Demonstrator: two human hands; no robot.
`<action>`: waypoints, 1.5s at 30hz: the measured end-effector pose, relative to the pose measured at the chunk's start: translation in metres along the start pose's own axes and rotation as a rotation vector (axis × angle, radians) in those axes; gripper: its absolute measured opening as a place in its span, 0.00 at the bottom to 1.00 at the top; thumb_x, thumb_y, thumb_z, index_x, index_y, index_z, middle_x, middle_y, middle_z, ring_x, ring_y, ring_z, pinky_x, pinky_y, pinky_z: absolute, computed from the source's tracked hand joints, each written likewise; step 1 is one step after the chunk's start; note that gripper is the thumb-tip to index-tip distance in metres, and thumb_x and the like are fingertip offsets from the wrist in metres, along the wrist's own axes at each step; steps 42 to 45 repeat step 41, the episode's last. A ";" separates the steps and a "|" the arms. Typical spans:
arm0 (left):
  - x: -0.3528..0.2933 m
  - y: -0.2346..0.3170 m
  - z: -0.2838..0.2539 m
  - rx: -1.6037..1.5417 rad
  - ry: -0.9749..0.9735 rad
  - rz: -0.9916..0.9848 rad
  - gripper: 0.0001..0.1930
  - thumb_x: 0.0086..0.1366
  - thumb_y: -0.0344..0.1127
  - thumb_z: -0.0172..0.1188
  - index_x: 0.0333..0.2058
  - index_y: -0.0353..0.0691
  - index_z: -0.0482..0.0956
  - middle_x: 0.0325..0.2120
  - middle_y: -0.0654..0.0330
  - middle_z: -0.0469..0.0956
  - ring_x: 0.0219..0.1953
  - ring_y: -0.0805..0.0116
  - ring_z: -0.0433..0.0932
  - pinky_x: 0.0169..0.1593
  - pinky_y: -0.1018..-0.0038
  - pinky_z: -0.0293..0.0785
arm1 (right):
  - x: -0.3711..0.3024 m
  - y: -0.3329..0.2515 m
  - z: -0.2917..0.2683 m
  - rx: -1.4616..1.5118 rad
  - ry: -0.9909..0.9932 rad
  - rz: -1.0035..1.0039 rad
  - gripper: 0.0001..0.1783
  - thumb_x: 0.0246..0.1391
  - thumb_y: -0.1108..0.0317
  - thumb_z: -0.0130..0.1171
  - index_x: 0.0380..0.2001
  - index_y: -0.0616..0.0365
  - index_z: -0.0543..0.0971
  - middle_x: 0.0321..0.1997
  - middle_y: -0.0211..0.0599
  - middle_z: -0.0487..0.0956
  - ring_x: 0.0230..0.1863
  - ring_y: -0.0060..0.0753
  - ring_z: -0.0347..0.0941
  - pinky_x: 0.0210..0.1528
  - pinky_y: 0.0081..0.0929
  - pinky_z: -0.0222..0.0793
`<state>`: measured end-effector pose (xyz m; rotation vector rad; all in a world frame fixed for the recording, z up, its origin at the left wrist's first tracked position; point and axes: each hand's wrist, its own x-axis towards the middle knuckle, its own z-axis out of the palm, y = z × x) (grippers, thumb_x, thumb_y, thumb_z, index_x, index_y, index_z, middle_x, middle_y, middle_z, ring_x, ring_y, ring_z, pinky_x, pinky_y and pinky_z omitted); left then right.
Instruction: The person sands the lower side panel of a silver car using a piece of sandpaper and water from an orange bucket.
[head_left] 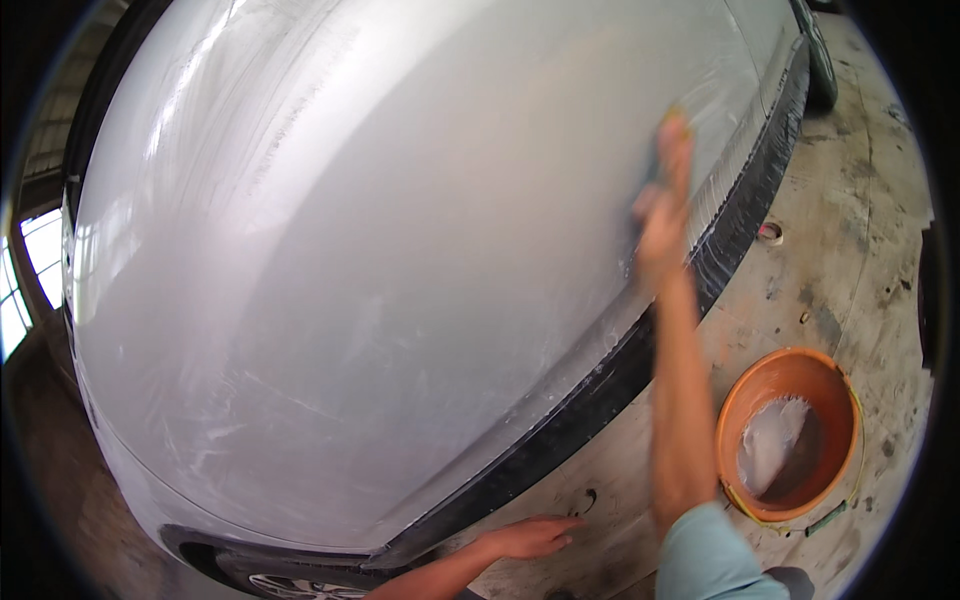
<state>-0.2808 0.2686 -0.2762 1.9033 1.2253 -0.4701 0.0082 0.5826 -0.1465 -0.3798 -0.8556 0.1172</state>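
My right hand is stretched far forward, smeared by motion, against the grey door panel of a car. Under its fingers is a dark, flat pad, pressed to the panel just above the black lower trim; its exact kind is too blurred to tell. A bit of yellow shows near the fingertips. Wet streaks and pale smears cover the panel. My left hand hangs low beside the car's lower edge, fingers stretched out, with nothing in it.
An orange bucket with cloudy water and a yellowish handle stands on the stained floor to the right of my arm. A small roll lies near the trim. One wheel shows at the bottom left, another tyre at the far right.
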 end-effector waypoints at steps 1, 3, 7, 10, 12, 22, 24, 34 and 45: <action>0.009 0.004 0.003 -0.022 -0.044 -0.049 0.25 0.69 0.36 0.45 0.63 0.36 0.59 0.59 0.43 0.66 0.61 0.47 0.65 0.63 0.62 0.60 | -0.026 -0.021 0.011 0.080 -0.044 -0.074 0.34 0.55 0.74 0.33 0.68 0.61 0.53 0.74 0.42 0.50 0.75 0.40 0.43 0.73 0.36 0.40; 0.002 -0.003 0.000 -0.020 -0.058 -0.092 0.25 0.69 0.36 0.45 0.63 0.36 0.59 0.58 0.43 0.66 0.60 0.47 0.65 0.63 0.62 0.61 | -0.029 -0.044 0.015 -0.069 -0.128 -0.153 0.35 0.54 0.73 0.34 0.68 0.61 0.54 0.74 0.41 0.50 0.75 0.38 0.42 0.73 0.37 0.39; -0.021 -0.010 0.001 0.040 0.011 -0.071 0.25 0.70 0.37 0.45 0.64 0.39 0.59 0.57 0.44 0.68 0.59 0.47 0.68 0.62 0.62 0.62 | 0.019 -0.026 0.001 -0.052 -0.071 -0.027 0.34 0.55 0.70 0.33 0.68 0.61 0.55 0.72 0.38 0.54 0.74 0.35 0.44 0.72 0.35 0.40; -0.028 0.007 -0.014 0.078 0.072 -0.035 0.24 0.70 0.37 0.46 0.63 0.39 0.61 0.57 0.45 0.69 0.59 0.48 0.68 0.62 0.63 0.63 | 0.104 0.034 -0.039 0.056 0.073 0.255 0.31 0.58 0.65 0.31 0.65 0.61 0.59 0.67 0.38 0.61 0.70 0.35 0.51 0.68 0.32 0.45; -0.015 0.023 -0.022 0.054 0.126 0.129 0.24 0.69 0.38 0.47 0.62 0.37 0.62 0.57 0.44 0.69 0.58 0.48 0.69 0.61 0.62 0.64 | 0.115 0.084 -0.074 -0.111 0.035 0.389 0.28 0.61 0.59 0.32 0.60 0.63 0.64 0.62 0.41 0.65 0.64 0.36 0.57 0.64 0.31 0.52; 0.080 0.186 -0.166 -0.905 0.316 0.640 0.30 0.69 0.50 0.51 0.63 0.40 0.60 0.54 0.54 0.71 0.51 0.62 0.74 0.56 0.65 0.69 | 0.102 -0.143 -0.114 0.011 -0.288 1.010 0.21 0.51 0.55 0.53 0.40 0.63 0.75 0.37 0.41 0.78 0.35 0.36 0.75 0.40 0.31 0.73; 0.109 0.202 -0.168 -1.229 0.450 0.750 0.36 0.66 0.56 0.54 0.64 0.40 0.57 0.58 0.52 0.67 0.57 0.62 0.68 0.58 0.62 0.65 | 0.087 -0.156 -0.117 -0.153 -0.316 1.088 0.21 0.50 0.56 0.55 0.40 0.63 0.75 0.36 0.42 0.78 0.33 0.36 0.75 0.38 0.31 0.74; 0.218 0.204 -0.153 -1.347 0.195 0.929 0.25 0.57 0.46 0.68 0.50 0.43 0.73 0.42 0.67 0.76 0.47 0.77 0.72 0.51 0.72 0.66 | 0.080 -0.154 -0.169 -0.894 -0.651 1.209 0.23 0.48 0.56 0.60 0.40 0.64 0.78 0.35 0.42 0.79 0.31 0.32 0.76 0.32 0.30 0.74; 0.244 0.205 -0.136 -1.579 0.094 0.943 0.23 0.54 0.37 0.71 0.48 0.46 0.73 0.38 0.68 0.75 0.39 0.77 0.73 0.47 0.75 0.70 | 0.099 -0.114 -0.169 -1.115 -0.971 1.113 0.26 0.49 0.51 0.65 0.41 0.63 0.80 0.34 0.40 0.81 0.30 0.28 0.78 0.30 0.27 0.78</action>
